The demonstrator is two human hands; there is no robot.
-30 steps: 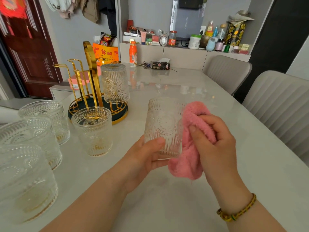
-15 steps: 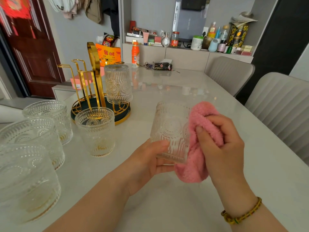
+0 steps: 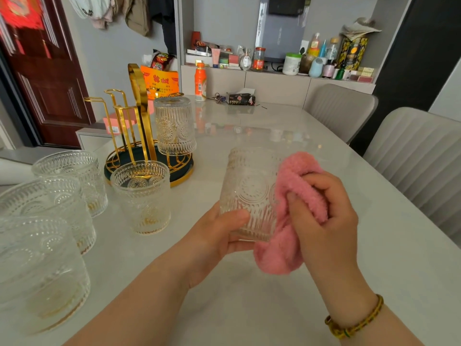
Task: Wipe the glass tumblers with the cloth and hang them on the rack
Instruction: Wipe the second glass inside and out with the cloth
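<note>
The left hand (image 3: 219, 236) curls round the lower part of a glass tumbler (image 3: 249, 193), thumb across the front near its base. It holds the glass above the desk (image 3: 274, 308) with the long axis close to upright and the mouth up. The right hand (image 3: 324, 221) pinches a bunched pink cloth (image 3: 282, 255) and presses it against the tumbler's right wall, so wiping this glass looks under way rather than finished. The gold rack (image 3: 139, 106) stands forward and to the left, well apart from the held glass. It carries 1 hung tumbler (image 3: 174, 126) mouth-down on its right side, and its left side is bare. 4 standing tumblers (image 3: 142, 198) sit mouth-up on the desk at the left, the nearest to the rack just in front of its base. The left hand is nearer the rack. Hanging will probably call for turning the glass mouth-down, then carrying it forward-left over that standing glass.
</note>
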